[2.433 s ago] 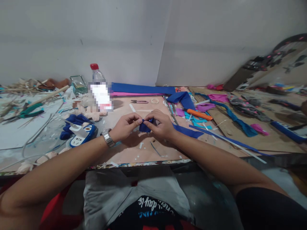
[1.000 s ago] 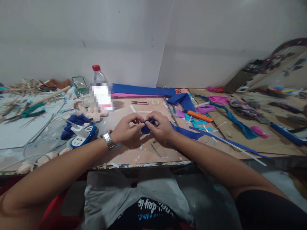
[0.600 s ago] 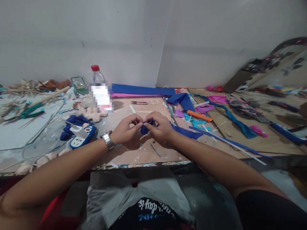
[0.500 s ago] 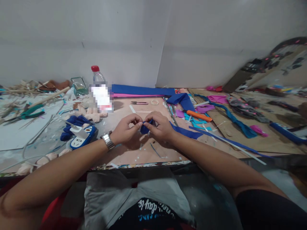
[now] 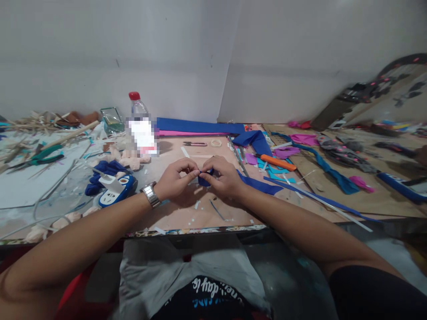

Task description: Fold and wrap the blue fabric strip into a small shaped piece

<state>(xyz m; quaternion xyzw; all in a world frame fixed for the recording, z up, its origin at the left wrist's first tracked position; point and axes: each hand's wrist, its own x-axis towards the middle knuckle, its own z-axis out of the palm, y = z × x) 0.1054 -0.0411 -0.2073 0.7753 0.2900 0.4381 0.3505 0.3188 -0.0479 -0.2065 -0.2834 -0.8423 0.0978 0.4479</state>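
Note:
A small piece of dark blue fabric (image 5: pixel 206 178) is pinched between my two hands above the middle of the work table. My left hand (image 5: pixel 177 180), with a metal watch on its wrist, holds the fabric's left edge between thumb and forefinger. My right hand (image 5: pixel 224 178) grips its right side, fingers curled and partly hiding it. Beyond my hands lie small thread snips (image 5: pixel 195 144) and a roll of tape (image 5: pixel 216 143). A blue fabric strip (image 5: pixel 262 184) lies to the right of my right hand.
On the left are a blue and white power strip (image 5: pixel 115 193), green-handled pliers (image 5: pixel 46 155) and a red-capped bottle (image 5: pixel 137 104). An orange cutter (image 5: pixel 278 162) lies among fabric scraps on the right. A long white strip (image 5: pixel 333 208) crosses the right side near the front edge.
The small blue fabric has turned slightly between my fingers and shows a different shape. Both hands stay nearly in place; the whole view has shifted a little.

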